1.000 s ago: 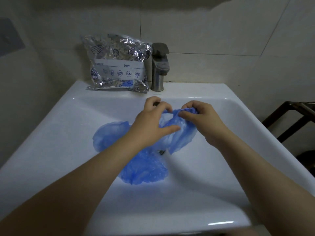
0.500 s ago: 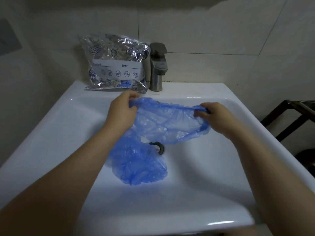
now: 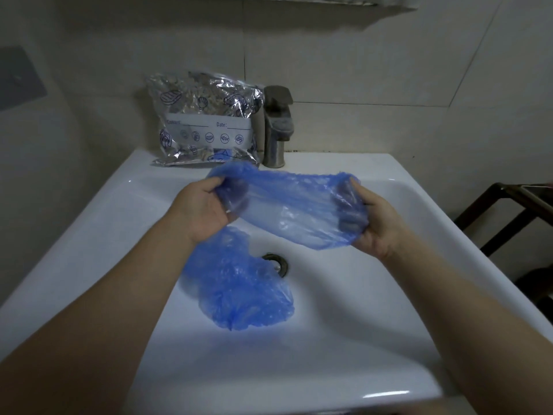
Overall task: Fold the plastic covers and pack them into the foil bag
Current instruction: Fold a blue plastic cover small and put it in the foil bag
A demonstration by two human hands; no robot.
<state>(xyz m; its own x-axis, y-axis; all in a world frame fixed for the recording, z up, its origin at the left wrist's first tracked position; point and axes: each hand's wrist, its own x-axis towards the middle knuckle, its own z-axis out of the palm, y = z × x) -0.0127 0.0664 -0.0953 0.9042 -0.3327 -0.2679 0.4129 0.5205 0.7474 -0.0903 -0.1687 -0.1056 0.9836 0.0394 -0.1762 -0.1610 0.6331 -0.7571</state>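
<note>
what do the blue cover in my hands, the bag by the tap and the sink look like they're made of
Cover: thin see-through blue plastic film; it crinkles and fingers show through.
Bag: likely metallised foil, shiny silver and creased.
Sink: probably glazed ceramic, smooth glossy white with highlights.

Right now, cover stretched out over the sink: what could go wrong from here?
1. The stretched cover is thin film pulled taut between the left hand and right hand; it could tear or slip from a grip.
2. The second cover lies in the sink beside the drain, possibly over its edge, where it could pick up water.
3. The foil bag leans on the wall by the tap; a nudge may tip it.
</note>
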